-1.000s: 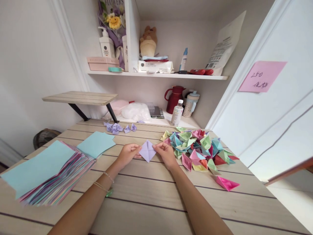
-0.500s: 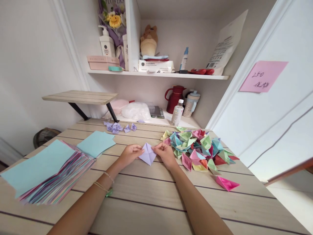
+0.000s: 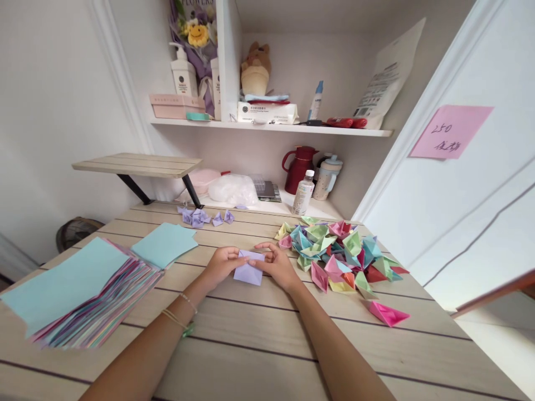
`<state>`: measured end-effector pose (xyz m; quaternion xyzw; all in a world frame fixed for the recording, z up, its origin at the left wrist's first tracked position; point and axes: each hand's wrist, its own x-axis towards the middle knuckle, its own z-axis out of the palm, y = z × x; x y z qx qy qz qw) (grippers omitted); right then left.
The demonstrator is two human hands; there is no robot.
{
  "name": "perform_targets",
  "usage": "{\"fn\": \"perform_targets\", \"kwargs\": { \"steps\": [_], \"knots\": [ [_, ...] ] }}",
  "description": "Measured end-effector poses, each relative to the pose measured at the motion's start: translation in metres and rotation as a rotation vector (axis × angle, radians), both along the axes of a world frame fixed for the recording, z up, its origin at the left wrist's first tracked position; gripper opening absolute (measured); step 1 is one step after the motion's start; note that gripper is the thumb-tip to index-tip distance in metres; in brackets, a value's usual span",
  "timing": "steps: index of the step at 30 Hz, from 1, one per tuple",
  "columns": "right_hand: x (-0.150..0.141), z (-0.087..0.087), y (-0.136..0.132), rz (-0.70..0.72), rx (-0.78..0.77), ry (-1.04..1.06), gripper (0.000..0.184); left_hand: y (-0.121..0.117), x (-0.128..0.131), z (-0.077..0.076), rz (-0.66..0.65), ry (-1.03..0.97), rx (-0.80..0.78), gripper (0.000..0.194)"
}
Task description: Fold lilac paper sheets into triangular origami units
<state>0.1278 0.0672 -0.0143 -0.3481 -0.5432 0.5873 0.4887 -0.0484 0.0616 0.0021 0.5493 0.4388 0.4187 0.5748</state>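
Observation:
A folded square of light purple paper (image 3: 248,275) lies between my hands at the middle of the table, one side toward me. My left hand (image 3: 221,266) grips its upper left part between thumb and curled fingers. From the other side, my right hand (image 3: 283,269) has its thumb across the paper's face near the upper right, with the index finger raised and curved behind the top edge. Both thumbs hide some of the upper part. To the right sits a heap of colourful folded paper boats (image 3: 321,245), with one pink paper boat (image 3: 389,313) apart from it.
At left lie a thick stack of coloured paper (image 3: 71,278) and some light blue sheets (image 3: 163,245). Small purple folded pieces (image 3: 196,217) sit near a raised wooden stand (image 3: 137,165). A bottle (image 3: 303,193) and a red jug (image 3: 300,170) stand at the back.
The purple paper has turned from a diamond position to a square one. My right thumb has moved left across it, and my right index finger has lifted.

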Motion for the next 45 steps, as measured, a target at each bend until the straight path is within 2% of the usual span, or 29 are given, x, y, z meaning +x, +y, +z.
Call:
{"fn": "perform_targets", "kwargs": {
  "steps": [5, 13, 22, 26, 31, 35, 38, 41, 45],
  "knots": [
    [0.000, -0.002, 0.001, -0.032, -0.016, -0.012, 0.047, 0.000, 0.001, 0.001, 0.012, -0.010, 0.005, 0.024],
    [0.001, 0.003, 0.001, 0.022, -0.136, 0.060, 0.033, -0.001, 0.003, 0.004, 0.036, -0.032, -0.011, 0.026],
    [0.004, 0.002, 0.004, -0.042, -0.117, 0.089, 0.028, -0.001, 0.001, 0.004, 0.048, -0.029, -0.023, 0.026],
    [0.002, -0.002, 0.005, -0.080, -0.039, -0.011, 0.029, 0.000, 0.001, 0.003, 0.037, -0.032, -0.014, 0.025],
    [-0.002, -0.003, 0.002, -0.185, 0.073, -0.083, 0.029, 0.000, 0.002, 0.003, -0.076, 0.038, -0.028, 0.023],
    [-0.003, -0.003, 0.002, -0.198, 0.039, -0.026, 0.033, 0.000, 0.001, 0.003, -0.158, 0.063, -0.030, 0.025],
    [-0.004, -0.003, 0.004, -0.197, 0.027, 0.030, 0.047, 0.001, 0.000, 0.001, -0.137, 0.049, -0.059, 0.029],
    [-0.004, -0.001, 0.004, -0.192, 0.032, 0.103, 0.056, 0.004, -0.002, -0.002, -0.084, -0.044, -0.097, 0.037],
    [-0.006, 0.003, 0.002, -0.167, 0.011, 0.082, 0.049, 0.007, -0.001, -0.006, 0.039, -0.184, -0.056, 0.043]
  ]
}}
